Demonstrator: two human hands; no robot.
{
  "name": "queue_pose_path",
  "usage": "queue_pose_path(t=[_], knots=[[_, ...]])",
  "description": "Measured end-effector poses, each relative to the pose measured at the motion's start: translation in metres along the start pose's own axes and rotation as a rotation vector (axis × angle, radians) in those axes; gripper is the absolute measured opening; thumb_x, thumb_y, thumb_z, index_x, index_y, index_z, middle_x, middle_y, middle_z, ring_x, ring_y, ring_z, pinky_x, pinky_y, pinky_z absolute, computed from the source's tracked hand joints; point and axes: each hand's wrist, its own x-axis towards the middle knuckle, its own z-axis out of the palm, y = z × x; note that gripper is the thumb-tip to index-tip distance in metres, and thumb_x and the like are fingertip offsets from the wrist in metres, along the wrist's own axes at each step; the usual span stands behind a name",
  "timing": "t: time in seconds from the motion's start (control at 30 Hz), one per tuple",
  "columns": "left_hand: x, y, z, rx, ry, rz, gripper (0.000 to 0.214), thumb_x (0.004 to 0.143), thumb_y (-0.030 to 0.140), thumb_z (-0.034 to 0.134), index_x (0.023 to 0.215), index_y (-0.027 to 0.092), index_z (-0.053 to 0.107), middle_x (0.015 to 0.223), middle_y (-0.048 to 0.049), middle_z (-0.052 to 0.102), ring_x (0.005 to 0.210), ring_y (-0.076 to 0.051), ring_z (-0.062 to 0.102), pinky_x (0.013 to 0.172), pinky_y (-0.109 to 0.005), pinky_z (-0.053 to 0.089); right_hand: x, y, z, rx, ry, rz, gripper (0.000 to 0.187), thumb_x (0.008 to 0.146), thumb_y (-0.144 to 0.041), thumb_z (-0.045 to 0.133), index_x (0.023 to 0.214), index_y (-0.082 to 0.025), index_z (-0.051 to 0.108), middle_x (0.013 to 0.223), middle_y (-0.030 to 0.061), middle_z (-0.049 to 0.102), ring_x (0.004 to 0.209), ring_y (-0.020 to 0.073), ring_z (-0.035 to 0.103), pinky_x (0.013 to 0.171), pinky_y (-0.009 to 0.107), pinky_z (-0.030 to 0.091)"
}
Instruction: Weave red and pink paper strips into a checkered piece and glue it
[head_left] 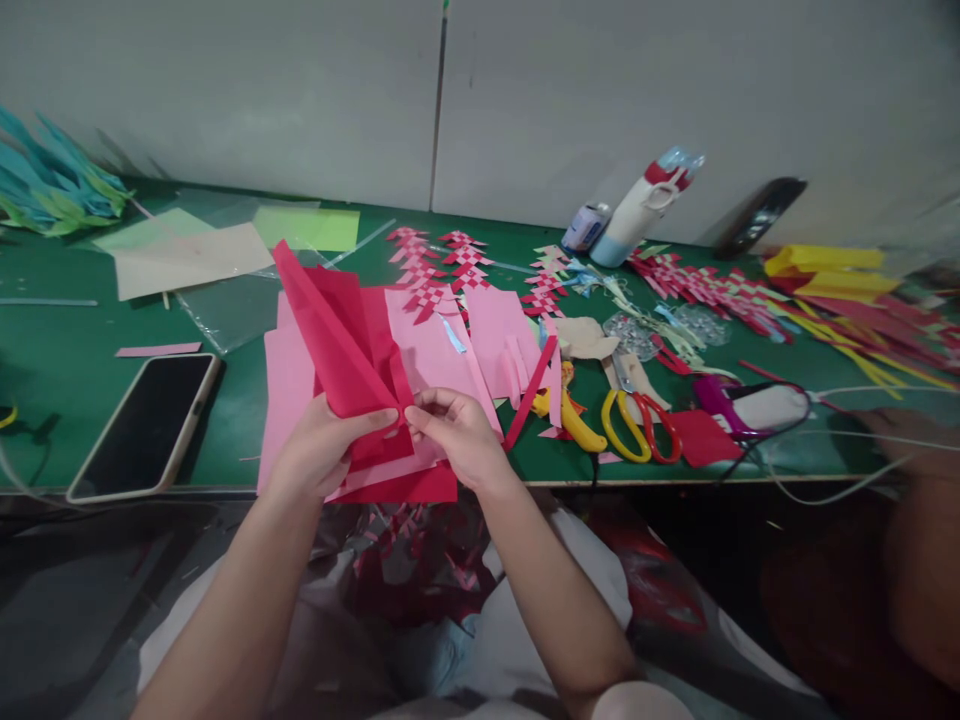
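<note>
Folded red paper (341,345) stands raised over the table's front edge, gripped by both my hands. My left hand (330,445) is closed around its lower left part, thumb across the front. My right hand (457,435) pinches the paper's lower right edge between thumb and fingertips. Beneath lie pink sheets (281,375) and more red paper (420,488), which juts past the table edge. A pink sheet (427,350) and a red strip (532,392) rest just right of the raised paper.
Scissors (624,378), a yellow tool (581,425) and a purple device (716,400) lie to the right. A phone (146,425) is at left. Woven pink-red paper pieces (420,265), a can (585,228) and a bottle (641,210) stand or lie behind. Another person's arm (911,520) shows at right.
</note>
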Motion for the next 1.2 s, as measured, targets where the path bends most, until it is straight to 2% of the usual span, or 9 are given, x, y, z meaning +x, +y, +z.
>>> queue_pose_path(t=[0.13, 0.27, 0.53, 0.73, 0.97, 1.07, 1.2], knots=[[0.001, 0.0, 0.001, -0.013, 0.016, 0.008, 0.044, 0.047, 0.017, 0.087, 0.087, 0.011, 0.07, 0.079, -0.0065, 0.075, 0.069, -0.018, 0.07, 0.07, -0.028, 0.057, 0.0, 0.0, 0.003, 0.014, 0.032, -0.025, 0.027, 0.063, -0.036, 0.081, 0.074, -0.019, 0.063, 0.062, -0.0049, 0.059, 0.057, 0.0085, 0.055, 0.061, 0.024, 0.049], [0.002, 0.0, -0.001, -0.009, 0.011, 0.004, 0.045, 0.047, 0.016, 0.087, 0.087, 0.01, 0.07, 0.081, -0.0079, 0.076, 0.072, -0.019, 0.07, 0.073, -0.029, 0.058, 0.001, -0.001, 0.003, 0.054, 0.055, 0.012, 0.031, 0.059, -0.038, 0.083, 0.073, -0.018, 0.065, 0.063, -0.0041, 0.06, 0.057, 0.0087, 0.056, 0.062, 0.025, 0.051], [0.002, 0.0, -0.003, 0.01, -0.016, -0.002, 0.044, 0.048, 0.018, 0.087, 0.087, 0.01, 0.069, 0.081, -0.008, 0.075, 0.071, -0.02, 0.07, 0.074, -0.032, 0.057, 0.0, -0.003, -0.003, 0.049, -0.014, 0.11, 0.031, 0.058, -0.038, 0.084, 0.071, -0.016, 0.067, 0.06, -0.0021, 0.064, 0.052, 0.0082, 0.056, 0.052, 0.021, 0.048], [0.003, -0.001, -0.003, 0.001, -0.01, 0.014, 0.045, 0.047, 0.018, 0.088, 0.088, 0.011, 0.069, 0.082, -0.0068, 0.075, 0.072, -0.019, 0.07, 0.073, -0.03, 0.057, 0.0, -0.004, -0.001, 0.044, -0.001, 0.081, 0.031, 0.057, -0.038, 0.084, 0.067, -0.016, 0.066, 0.058, -0.0024, 0.063, 0.051, 0.0079, 0.055, 0.053, 0.022, 0.048], [0.006, 0.0, -0.006, 0.047, 0.07, -0.001, 0.039, 0.044, 0.016, 0.088, 0.078, 0.011, 0.068, 0.07, -0.0053, 0.073, 0.065, -0.018, 0.069, 0.065, -0.029, 0.057, 0.0, -0.009, -0.007, 0.031, 0.05, 0.051, 0.029, 0.056, -0.036, 0.085, 0.068, -0.016, 0.066, 0.06, -0.0016, 0.062, 0.055, 0.0093, 0.056, 0.055, 0.023, 0.047], [0.008, -0.003, -0.009, 0.059, 0.014, 0.027, 0.042, 0.044, 0.013, 0.088, 0.081, 0.012, 0.069, 0.075, -0.0049, 0.074, 0.068, -0.018, 0.069, 0.067, -0.028, 0.057, -0.001, -0.013, -0.011, -0.03, 0.054, 0.016, 0.027, 0.06, -0.036, 0.082, 0.068, -0.017, 0.065, 0.061, -0.0024, 0.062, 0.056, 0.0088, 0.054, 0.058, 0.023, 0.047], [0.009, -0.006, -0.009, 0.056, -0.039, 0.07, 0.048, 0.048, 0.016, 0.087, 0.094, 0.012, 0.07, 0.085, -0.0065, 0.075, 0.074, -0.018, 0.07, 0.072, -0.028, 0.056, -0.002, -0.027, -0.016, -0.231, 0.115, -0.04, 0.02, 0.065, -0.033, 0.077, 0.072, -0.018, 0.066, 0.069, -0.0019, 0.063, 0.065, 0.0108, 0.057, 0.064, 0.024, 0.047]])
